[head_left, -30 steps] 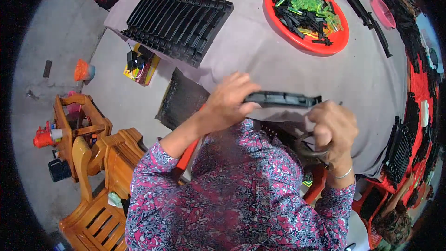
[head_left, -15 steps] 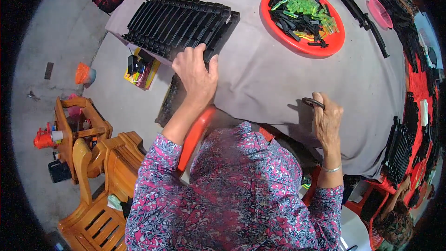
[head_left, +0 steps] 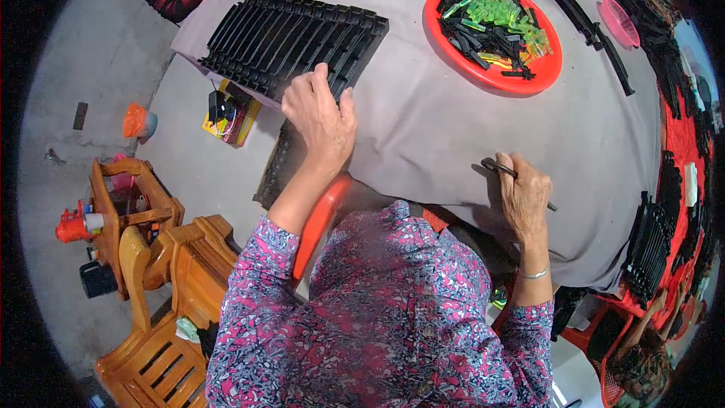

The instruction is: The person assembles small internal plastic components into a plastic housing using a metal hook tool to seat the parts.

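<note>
With black strips [head_left: 291, 41] set out side by side on the bench [head_left: 423, 128] and black pieces [head_left: 459, 32] and green pieces [head_left: 495, 9] left loose in the red basin [head_left: 529, 86], the left hand [head_left: 322, 115] rests at the strips' near edge, grip unclear, and the right hand [head_left: 526, 190] holds a slender dark tool [head_left: 494, 165].

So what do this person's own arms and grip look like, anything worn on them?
Patterned sleeves in pink, blue-grey, white and dark tones end partway down the forearms. The left grip and right grip are gloveless; a thin silvery bracelet circles the right wrist.
</note>
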`<state>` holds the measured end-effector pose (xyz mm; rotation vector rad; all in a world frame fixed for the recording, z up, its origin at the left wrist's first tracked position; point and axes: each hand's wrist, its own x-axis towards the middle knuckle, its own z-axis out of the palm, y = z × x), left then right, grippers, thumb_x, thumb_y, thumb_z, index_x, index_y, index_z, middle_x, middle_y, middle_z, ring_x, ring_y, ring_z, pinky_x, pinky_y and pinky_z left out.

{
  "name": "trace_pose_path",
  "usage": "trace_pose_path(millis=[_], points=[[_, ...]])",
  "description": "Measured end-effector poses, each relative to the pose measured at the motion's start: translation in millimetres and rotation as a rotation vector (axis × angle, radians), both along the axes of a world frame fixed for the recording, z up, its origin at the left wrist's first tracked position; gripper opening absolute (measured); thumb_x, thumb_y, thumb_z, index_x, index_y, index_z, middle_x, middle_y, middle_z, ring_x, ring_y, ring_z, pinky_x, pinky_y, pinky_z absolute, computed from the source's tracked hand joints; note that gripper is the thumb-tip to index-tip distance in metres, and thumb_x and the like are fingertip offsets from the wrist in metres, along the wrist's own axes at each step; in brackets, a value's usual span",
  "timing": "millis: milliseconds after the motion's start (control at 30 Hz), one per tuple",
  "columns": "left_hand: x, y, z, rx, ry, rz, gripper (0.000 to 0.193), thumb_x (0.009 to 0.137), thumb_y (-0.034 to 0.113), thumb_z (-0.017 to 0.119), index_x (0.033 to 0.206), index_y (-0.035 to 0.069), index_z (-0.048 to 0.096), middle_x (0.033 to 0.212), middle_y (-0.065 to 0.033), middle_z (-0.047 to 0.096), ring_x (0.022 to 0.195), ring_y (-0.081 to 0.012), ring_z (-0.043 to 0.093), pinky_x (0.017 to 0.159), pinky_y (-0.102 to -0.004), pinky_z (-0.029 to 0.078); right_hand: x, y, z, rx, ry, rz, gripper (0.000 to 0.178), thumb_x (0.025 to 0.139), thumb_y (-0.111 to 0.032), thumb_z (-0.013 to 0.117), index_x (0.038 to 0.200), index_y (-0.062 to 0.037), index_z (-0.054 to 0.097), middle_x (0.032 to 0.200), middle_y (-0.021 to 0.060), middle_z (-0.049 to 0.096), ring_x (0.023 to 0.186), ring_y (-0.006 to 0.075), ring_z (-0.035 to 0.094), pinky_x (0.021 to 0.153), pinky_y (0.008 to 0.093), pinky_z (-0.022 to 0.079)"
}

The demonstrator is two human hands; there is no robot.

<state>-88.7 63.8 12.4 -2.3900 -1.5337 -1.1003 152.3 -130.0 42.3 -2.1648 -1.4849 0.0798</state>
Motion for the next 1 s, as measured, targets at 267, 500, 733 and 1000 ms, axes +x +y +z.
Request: trace_pose_path(millis=[267,500,733,1000], points=[[-7,-2,-1,-0.028,-0.040,-0.039,0.067,0.077,0.019,0.074,0.134,0.002,0.043,0.117,-0.0198,0.048,0.114,-0.0385,0.043,0.100,-0.0531,0.030,4,-1,-9,0.041,0.002,-0.023,0.028,0.085,-0.026,0.072,0.075,-0.0031,0.061,0.066,0.0172,0.062,0.057,0.0366,0.060,0.052,0.0428,0.045],[-50,15,-9,-0.067,-0.574,-0.012,0.042,0.089,0.004,0.058,0.129,-0.003,0.048,0.120,-0.0161,0.044,0.111,-0.0285,0.048,0.101,-0.0387,0.038,3,1,-14,0.124,-0.047,-0.058,0.027,0.083,-0.025,0.075,0.076,-0.0034,0.061,0.066,0.0147,0.062,0.056,0.0346,0.061,0.052,0.0427,0.046],[-85,12,-28,-0.180,-0.800,0.066,0.027,0.093,0.009,0.052,0.120,0.002,0.053,0.102,-0.0048,0.053,0.097,-0.0157,0.050,0.091,-0.0295,0.041,16,4,-25,0.108,-0.260,-0.097,0.015,0.091,-0.019,0.061,0.099,-0.0060,0.063,0.091,0.0136,0.060,0.085,0.0326,0.057,0.073,0.0423,0.046],[-64,-45,-45,-0.857,-0.735,-0.268,0.012,0.094,0.016,0.059,0.095,0.005,0.064,0.077,-0.0006,0.059,0.070,-0.0119,0.055,0.064,-0.0279,0.046,20,-1,-22,0.381,-0.247,-0.044,0.015,0.089,-0.011,0.065,0.103,-0.0054,0.065,0.095,0.0139,0.063,0.085,0.0314,0.060,0.075,0.0414,0.047]])
